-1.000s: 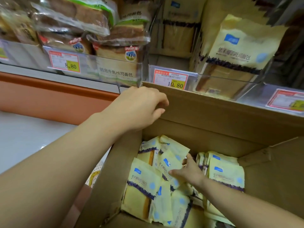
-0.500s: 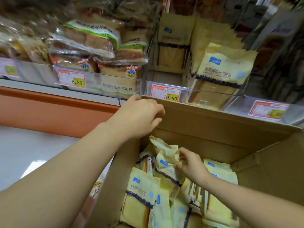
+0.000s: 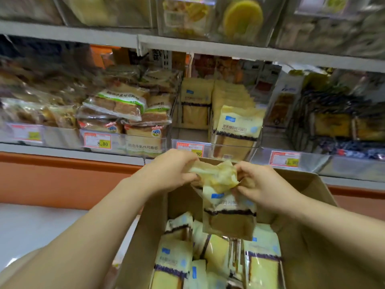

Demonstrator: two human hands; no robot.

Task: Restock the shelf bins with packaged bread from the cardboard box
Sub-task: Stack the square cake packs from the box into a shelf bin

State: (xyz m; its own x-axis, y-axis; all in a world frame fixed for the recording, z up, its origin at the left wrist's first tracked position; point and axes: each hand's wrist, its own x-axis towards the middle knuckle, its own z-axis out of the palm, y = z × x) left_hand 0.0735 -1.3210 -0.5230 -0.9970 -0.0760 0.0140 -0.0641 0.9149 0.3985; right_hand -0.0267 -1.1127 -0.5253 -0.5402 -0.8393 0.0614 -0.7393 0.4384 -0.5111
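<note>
A yellow bread packet (image 3: pixel 229 213) hangs above the open cardboard box (image 3: pixel 312 236), held by its crumpled top. My left hand (image 3: pixel 168 172) pinches the top's left side and my right hand (image 3: pixel 260 184) pinches its right side. Several more yellow packets (image 3: pixel 175 261) lie in the box below. Straight behind the hands stands the clear shelf bin (image 3: pixel 235 147) with matching yellow packets (image 3: pixel 237 126) upright in it.
To the left, a bin of clear-wrapped sliced bread (image 3: pixel 116 107) sits behind an 8.80 price tag (image 3: pixel 98 141). Darker packets (image 3: pixel 333 124) fill the bin on the right. An upper shelf edge (image 3: pixel 187 44) runs overhead. An orange base panel (image 3: pixel 62 180) lies under the shelf.
My right hand lifted a yellow packet out of the box. My left hand let go of the box edge and took the packet's top. The view tilted up toward the shelves.
</note>
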